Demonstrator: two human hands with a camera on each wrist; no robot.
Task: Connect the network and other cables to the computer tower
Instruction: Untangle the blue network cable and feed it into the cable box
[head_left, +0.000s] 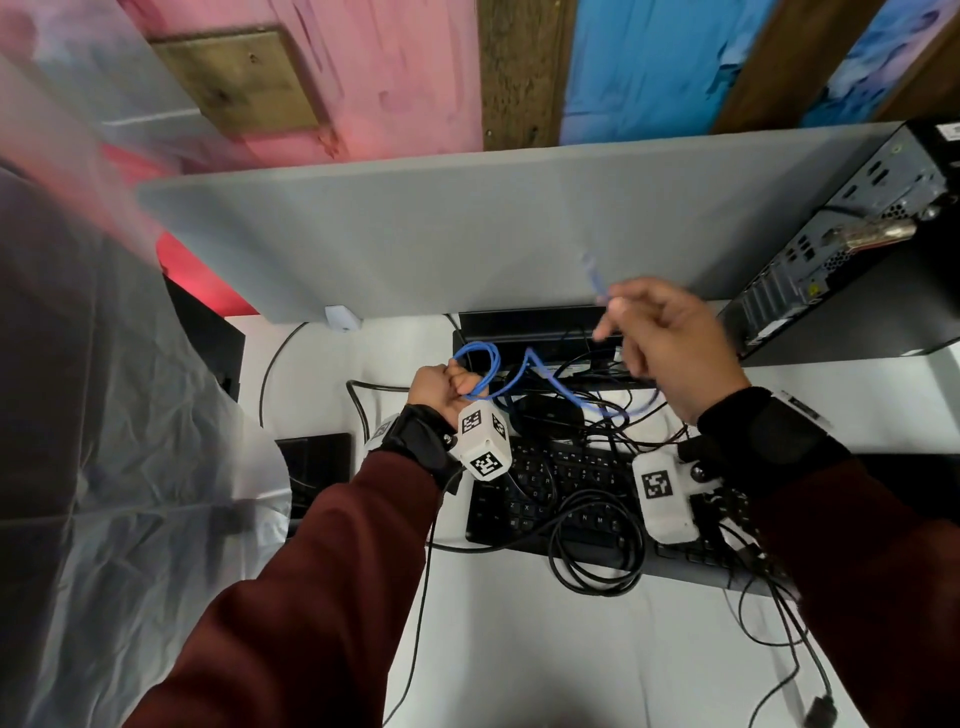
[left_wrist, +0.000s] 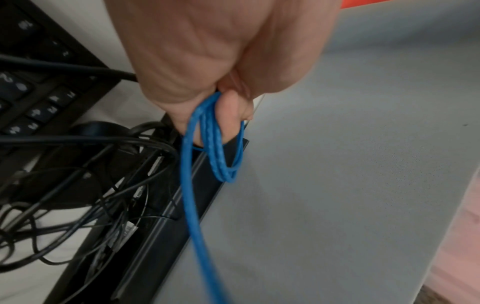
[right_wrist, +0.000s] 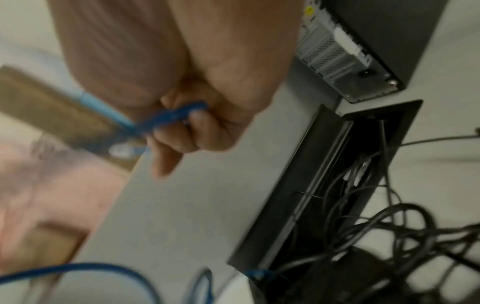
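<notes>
In the head view, the left hand (head_left: 441, 387) gripped coils of the blue network cable (head_left: 550, 382) above the table (head_left: 519, 649) while the right hand (head_left: 670, 348) pinched its plug end near the computer tower (head_left: 852, 249); the left wrist view showed fingers (left_wrist: 231, 111) clenched around the loops; the right wrist view showed fingers (right_wrist: 182, 135) curled on the cable.

Both hands' fingers (head_left: 462, 382) curled, raised

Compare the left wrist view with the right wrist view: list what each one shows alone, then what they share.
Left wrist only: the left hand gripping coiled loops of the blue cable, and the keyboard.
Right wrist only: the right hand pinching the cable near its plug, and the computer tower.
Both: blue cable, gray divider panel, open cable tray with black wires.
</notes>
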